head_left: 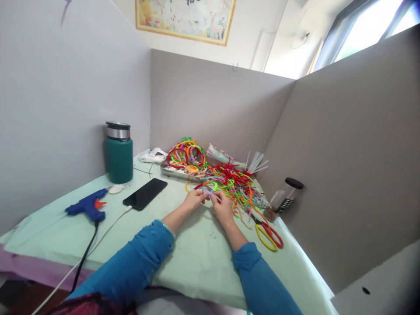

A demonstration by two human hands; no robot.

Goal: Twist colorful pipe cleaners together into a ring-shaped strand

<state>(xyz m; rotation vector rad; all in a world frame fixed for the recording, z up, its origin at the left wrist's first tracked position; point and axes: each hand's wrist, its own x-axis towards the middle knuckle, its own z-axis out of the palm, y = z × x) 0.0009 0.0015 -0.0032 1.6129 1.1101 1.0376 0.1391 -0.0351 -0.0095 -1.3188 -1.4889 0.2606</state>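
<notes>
Between my two hands runs a light purple pipe cleaner (207, 191). My left hand (194, 201) pinches one part of it, and the fingers of my right hand (223, 207) are closed on it a little to the right. Just beyond my fingers lies a tangled heap of coloured pipe cleaners (234, 177), red, green, orange and pink. To the right of my right hand, scissors (269, 235) with one red and one yellow handle rest on the cloth, their blades partly under the heap.
A metal tray (177, 174) holds several bent pipe-cleaner rings. Leftward are a phone (145, 194) on a white cable, a blue glue gun (87, 205) and a green flask (119, 157). A clear jar (287, 197) stands by the right partition. Grey partitions enclose the table.
</notes>
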